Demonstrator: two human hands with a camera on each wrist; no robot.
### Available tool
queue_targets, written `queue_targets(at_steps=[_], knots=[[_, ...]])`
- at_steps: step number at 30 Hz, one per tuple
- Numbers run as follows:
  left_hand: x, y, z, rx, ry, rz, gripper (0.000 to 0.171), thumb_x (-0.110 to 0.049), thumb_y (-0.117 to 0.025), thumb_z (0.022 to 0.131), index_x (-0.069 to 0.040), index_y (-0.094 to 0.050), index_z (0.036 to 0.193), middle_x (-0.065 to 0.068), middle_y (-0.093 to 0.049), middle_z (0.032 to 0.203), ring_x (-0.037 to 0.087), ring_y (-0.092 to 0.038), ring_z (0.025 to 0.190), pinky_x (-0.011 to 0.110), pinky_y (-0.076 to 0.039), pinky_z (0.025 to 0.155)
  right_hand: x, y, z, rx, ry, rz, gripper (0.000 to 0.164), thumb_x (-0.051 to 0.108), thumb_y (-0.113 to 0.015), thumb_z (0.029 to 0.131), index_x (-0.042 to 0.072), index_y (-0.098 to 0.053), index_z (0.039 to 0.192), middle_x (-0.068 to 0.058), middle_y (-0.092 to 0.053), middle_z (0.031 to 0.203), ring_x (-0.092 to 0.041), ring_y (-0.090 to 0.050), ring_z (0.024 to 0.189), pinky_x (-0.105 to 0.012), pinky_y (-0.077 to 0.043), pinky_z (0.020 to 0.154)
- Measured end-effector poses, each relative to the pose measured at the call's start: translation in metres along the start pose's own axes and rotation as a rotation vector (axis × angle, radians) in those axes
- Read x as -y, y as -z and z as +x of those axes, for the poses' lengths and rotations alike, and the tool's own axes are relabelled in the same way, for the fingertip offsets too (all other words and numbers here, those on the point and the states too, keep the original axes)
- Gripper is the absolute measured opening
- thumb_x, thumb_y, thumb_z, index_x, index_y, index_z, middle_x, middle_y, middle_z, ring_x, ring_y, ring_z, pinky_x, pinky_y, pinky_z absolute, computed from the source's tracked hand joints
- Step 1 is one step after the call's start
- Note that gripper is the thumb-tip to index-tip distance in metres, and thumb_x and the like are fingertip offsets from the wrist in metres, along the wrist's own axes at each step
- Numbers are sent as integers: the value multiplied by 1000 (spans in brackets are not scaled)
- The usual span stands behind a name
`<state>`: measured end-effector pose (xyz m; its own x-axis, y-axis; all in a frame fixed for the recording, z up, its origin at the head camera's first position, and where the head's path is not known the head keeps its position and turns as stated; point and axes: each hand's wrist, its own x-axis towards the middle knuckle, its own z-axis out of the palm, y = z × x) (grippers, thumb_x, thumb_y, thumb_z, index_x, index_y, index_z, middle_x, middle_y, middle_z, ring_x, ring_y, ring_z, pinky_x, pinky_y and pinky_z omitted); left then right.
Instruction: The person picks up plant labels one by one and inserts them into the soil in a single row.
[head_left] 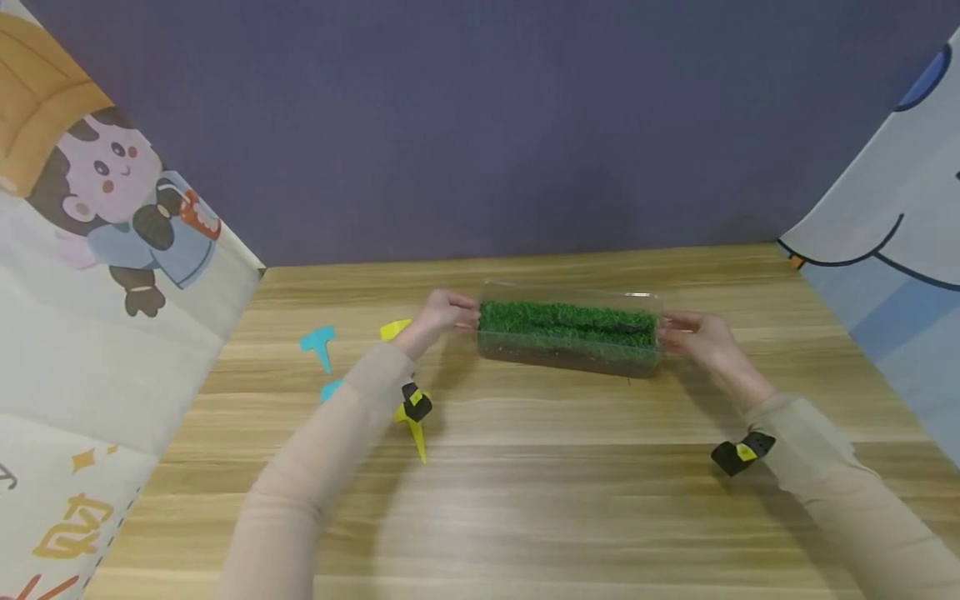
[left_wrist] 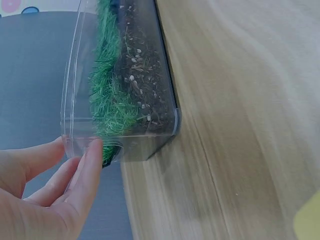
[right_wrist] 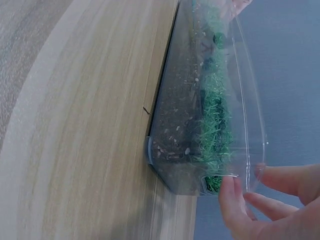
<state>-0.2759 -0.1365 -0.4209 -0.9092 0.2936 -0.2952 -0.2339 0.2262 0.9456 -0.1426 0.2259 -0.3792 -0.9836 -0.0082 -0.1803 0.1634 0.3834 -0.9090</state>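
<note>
A clear plastic box stands lengthwise on the wooden table, between my two hands. Dark soil with pale bits fills its lower part, and green grass covers the soil in strips. My left hand pinches the upper rim at the left end, thumb outside and fingers at the end wall. At the opposite end my right hand pinches the rim in the same manner; the right wrist view shows its thumb and fingers at the wall. Whether the box base touches the table everywhere I cannot tell.
On the left of the table lie T-shaped plant labels: a blue label, another blue label partly behind my left arm, a yellow label and a second yellow label. A dark purple panel rises behind the table.
</note>
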Motion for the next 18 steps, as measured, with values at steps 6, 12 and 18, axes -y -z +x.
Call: queue_targets(at_steps=[6, 12, 18], knots=[[-23, -8, -41, -31, 85, 75, 37, 4, -57, 82, 10, -49, 118, 26, -56, 110, 32, -60, 92, 36, -49, 81, 1, -4, -5, 1, 9, 9, 49, 5, -46, 90, -14, -26, 131, -36, -36, 124, 9, -54, 71, -20, -49, 76], [-51, -18, -94, -30, 110, 26, 38, 10, -49, 84, 16, -41, 121, 32, -47, 117, 39, -52, 104, 40, -43, 89, 0, -8, -13, 19, 26, 9, 50, 4, -49, 88, -14, -28, 130, -33, -42, 119, 3, -57, 75, -27, -50, 78], [-46, -18, -105, -39, 108, -4, 36, 11, -49, 84, 18, -42, 118, 32, -48, 115, 38, -53, 102, 39, -44, 88, 2, -9, -18, 37, 38, -4, 50, 5, -50, 89, -14, -29, 130, -33, -42, 119, 3, -57, 76, -26, -50, 77]])
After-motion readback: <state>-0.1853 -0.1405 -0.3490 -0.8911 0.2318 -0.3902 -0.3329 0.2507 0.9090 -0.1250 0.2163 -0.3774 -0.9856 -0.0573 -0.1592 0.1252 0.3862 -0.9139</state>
